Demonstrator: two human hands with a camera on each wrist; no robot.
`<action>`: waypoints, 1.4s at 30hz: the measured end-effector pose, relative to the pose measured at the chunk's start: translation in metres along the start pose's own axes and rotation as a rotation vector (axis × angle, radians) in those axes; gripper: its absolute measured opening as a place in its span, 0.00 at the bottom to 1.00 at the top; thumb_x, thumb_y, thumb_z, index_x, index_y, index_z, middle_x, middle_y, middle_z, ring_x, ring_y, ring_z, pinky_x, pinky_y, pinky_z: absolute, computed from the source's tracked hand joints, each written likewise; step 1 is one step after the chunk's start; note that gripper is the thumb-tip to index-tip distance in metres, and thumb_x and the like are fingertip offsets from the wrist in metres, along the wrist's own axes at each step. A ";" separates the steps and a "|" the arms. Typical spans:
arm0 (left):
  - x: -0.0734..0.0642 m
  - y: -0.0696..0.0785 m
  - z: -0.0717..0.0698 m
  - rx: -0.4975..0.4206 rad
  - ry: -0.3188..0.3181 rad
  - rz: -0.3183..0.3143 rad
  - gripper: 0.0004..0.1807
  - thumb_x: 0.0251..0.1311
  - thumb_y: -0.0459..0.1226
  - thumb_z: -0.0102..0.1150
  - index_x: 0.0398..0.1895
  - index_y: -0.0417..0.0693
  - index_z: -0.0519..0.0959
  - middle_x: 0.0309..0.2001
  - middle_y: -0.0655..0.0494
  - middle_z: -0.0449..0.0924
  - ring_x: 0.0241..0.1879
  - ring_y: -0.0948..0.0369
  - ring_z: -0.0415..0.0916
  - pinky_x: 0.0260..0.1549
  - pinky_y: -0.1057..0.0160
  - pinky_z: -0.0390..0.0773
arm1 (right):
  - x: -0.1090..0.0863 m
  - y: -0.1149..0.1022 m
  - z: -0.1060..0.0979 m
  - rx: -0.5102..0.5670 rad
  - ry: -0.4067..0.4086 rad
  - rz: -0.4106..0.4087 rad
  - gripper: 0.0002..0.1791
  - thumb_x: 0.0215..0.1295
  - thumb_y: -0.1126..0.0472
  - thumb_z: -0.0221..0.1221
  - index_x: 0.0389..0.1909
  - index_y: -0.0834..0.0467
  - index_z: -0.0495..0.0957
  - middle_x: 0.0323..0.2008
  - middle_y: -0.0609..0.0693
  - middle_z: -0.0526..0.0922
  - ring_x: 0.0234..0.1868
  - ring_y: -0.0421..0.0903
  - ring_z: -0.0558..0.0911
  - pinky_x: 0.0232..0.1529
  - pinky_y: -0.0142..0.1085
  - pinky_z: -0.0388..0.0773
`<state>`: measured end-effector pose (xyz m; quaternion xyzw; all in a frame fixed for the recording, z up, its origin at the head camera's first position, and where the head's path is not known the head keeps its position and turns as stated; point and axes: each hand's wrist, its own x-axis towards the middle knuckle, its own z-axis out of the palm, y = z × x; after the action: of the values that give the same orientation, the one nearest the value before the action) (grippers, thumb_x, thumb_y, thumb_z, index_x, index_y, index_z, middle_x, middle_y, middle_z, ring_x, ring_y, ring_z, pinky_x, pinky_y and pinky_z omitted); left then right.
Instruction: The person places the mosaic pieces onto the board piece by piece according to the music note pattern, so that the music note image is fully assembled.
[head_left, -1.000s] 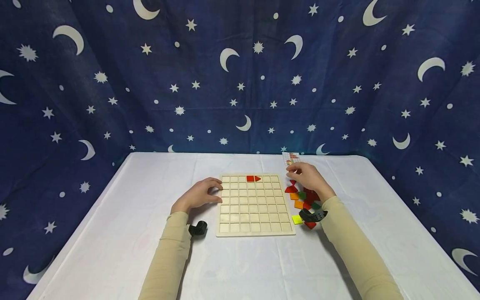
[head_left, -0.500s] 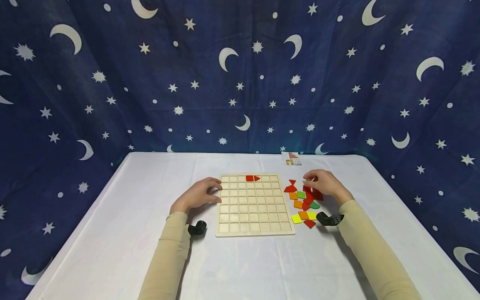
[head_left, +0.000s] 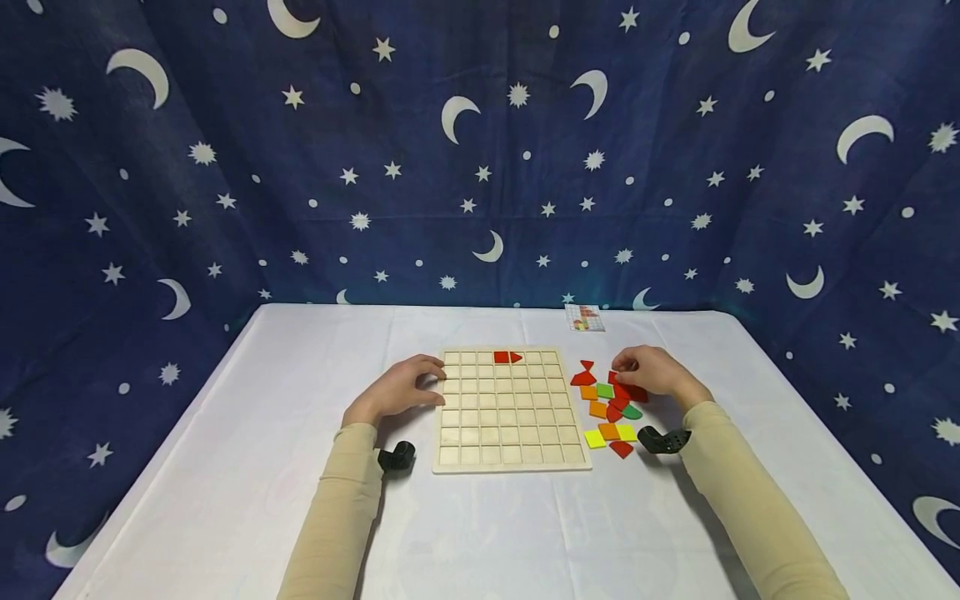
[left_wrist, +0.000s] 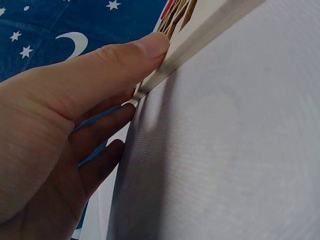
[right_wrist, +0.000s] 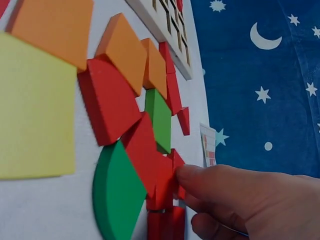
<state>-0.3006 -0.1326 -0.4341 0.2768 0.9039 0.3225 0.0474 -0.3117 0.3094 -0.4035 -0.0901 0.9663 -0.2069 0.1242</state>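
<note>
My left hand rests at the left edge of a pale wooden grid board, thumb and fingers spread apart. In the left wrist view its thumb tip touches the board's side. A red square tile and a red triangle tile lie in the board's top row. Right of the board, my right hand is over the far end of a loose tile heap. There the right wrist view shows thumb and fingers curled at a small red tile, pinching it.
Around the right hand lie red tiles, orange tiles, a light green tile, a dark green rounded tile and yellow tiles. A printed pattern card lies at the table's back edge, before a starry curtain.
My right hand has drawn back from beside the pattern card, rightward and nearer, down to the red tiles. The left hand has stayed at the board's edge.
</note>
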 end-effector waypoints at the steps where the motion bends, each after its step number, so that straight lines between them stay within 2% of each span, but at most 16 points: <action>1: 0.000 0.000 0.000 0.003 0.000 0.001 0.23 0.54 0.40 0.72 0.51 0.40 0.80 0.62 0.45 0.73 0.65 0.47 0.67 0.67 0.51 0.65 | 0.000 0.000 0.000 -0.002 -0.007 -0.002 0.15 0.65 0.63 0.62 0.50 0.64 0.80 0.41 0.56 0.82 0.39 0.51 0.75 0.49 0.49 0.79; 7: 0.001 0.000 0.001 0.008 0.003 -0.002 0.23 0.53 0.40 0.73 0.50 0.40 0.81 0.61 0.45 0.73 0.65 0.47 0.67 0.67 0.51 0.65 | 0.000 -0.003 -0.002 -0.003 -0.036 -0.014 0.14 0.64 0.63 0.63 0.49 0.64 0.81 0.42 0.56 0.82 0.41 0.52 0.75 0.54 0.54 0.76; 15: 0.000 -0.001 0.000 0.005 0.005 -0.011 0.23 0.53 0.40 0.73 0.51 0.40 0.80 0.62 0.45 0.73 0.65 0.47 0.66 0.67 0.51 0.64 | 0.008 -0.001 0.001 -0.034 0.028 -0.023 0.16 0.65 0.62 0.63 0.51 0.65 0.80 0.44 0.58 0.82 0.43 0.53 0.75 0.56 0.53 0.77; 19: 0.000 -0.001 0.000 0.013 0.013 0.006 0.23 0.53 0.40 0.73 0.50 0.39 0.81 0.61 0.44 0.73 0.64 0.47 0.67 0.67 0.50 0.64 | 0.010 0.000 0.000 -0.040 0.024 -0.018 0.18 0.63 0.62 0.64 0.51 0.66 0.80 0.44 0.59 0.82 0.43 0.53 0.75 0.54 0.52 0.78; 25: 0.000 0.000 -0.001 0.009 0.006 -0.010 0.23 0.53 0.40 0.73 0.51 0.39 0.80 0.62 0.45 0.73 0.65 0.47 0.66 0.67 0.50 0.64 | 0.011 0.002 0.002 -0.053 0.027 -0.037 0.18 0.63 0.64 0.64 0.52 0.66 0.80 0.43 0.58 0.82 0.43 0.53 0.76 0.54 0.53 0.77; 33: 0.002 -0.002 0.000 0.008 0.004 -0.010 0.23 0.53 0.41 0.73 0.51 0.40 0.80 0.62 0.46 0.73 0.65 0.48 0.66 0.67 0.51 0.64 | 0.015 0.001 0.008 -0.061 0.093 -0.052 0.18 0.63 0.61 0.64 0.51 0.65 0.81 0.43 0.58 0.83 0.43 0.53 0.77 0.54 0.52 0.78; 37: 0.002 -0.002 0.001 0.008 0.000 -0.012 0.23 0.53 0.41 0.73 0.51 0.41 0.80 0.62 0.47 0.73 0.65 0.48 0.66 0.67 0.51 0.64 | 0.020 -0.012 0.012 -0.033 0.127 -0.120 0.18 0.63 0.60 0.64 0.51 0.64 0.81 0.45 0.57 0.84 0.43 0.53 0.78 0.51 0.51 0.80; 42: 0.001 -0.001 0.001 -0.001 -0.003 -0.021 0.23 0.53 0.41 0.73 0.52 0.41 0.80 0.62 0.47 0.72 0.66 0.48 0.66 0.67 0.51 0.64 | 0.028 -0.045 0.022 -0.014 0.113 -0.255 0.16 0.64 0.59 0.63 0.51 0.60 0.83 0.45 0.53 0.84 0.43 0.50 0.80 0.49 0.48 0.81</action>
<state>-0.3020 -0.1322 -0.4354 0.2678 0.9065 0.3222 0.0523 -0.3266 0.2546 -0.4099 -0.2014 0.9538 -0.2190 0.0415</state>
